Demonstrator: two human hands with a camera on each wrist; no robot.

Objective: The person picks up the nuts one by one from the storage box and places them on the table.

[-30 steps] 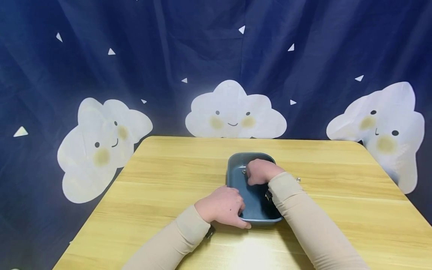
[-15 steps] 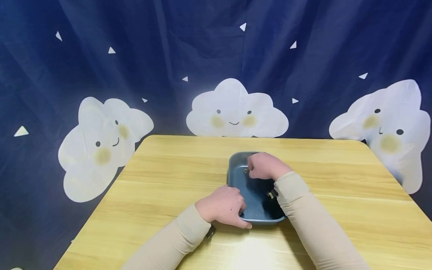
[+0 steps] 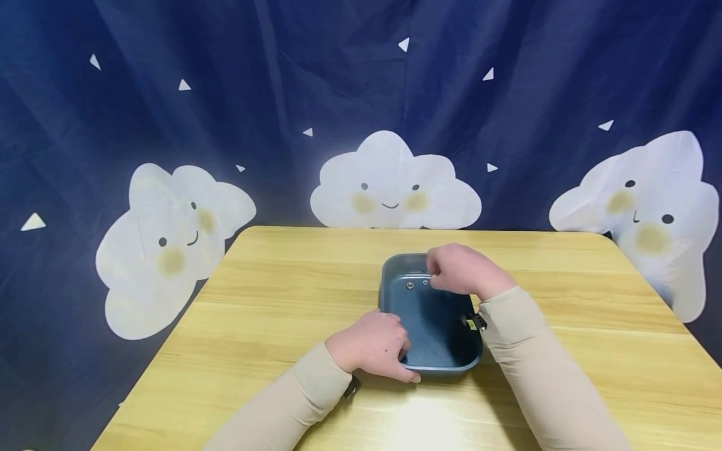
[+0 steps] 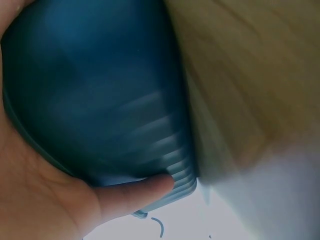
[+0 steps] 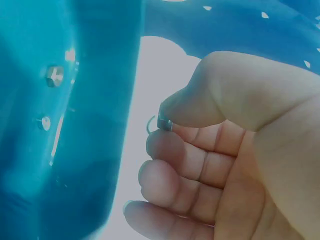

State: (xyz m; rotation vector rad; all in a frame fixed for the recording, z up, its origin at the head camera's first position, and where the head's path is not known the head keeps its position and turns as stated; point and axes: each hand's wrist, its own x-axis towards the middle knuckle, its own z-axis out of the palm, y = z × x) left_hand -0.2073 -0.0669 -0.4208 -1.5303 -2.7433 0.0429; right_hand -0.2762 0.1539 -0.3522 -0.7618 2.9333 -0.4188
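Note:
A deep blue-green plastic box lies on the table. My left hand grips its near left corner, fingers over the rim and thumb along the outer wall. Over the far right rim hovers my right hand. In the right wrist view its thumb and index finger pinch a small metal nut, mostly hidden by the fingertips. Inside the box, near its far end, lie a hex nut and a smaller metal piece, apart from each other.
The wooden table extends on all sides of the box. A dark blue curtain with cloud prints hangs behind its far edge. Small wrist cameras sit under both sleeves, the right camera close over the box's right rim.
My right hand has risen and moved right, from inside the box to over its right rim. The smaller metal piece inside has come into view. My left hand stays put.

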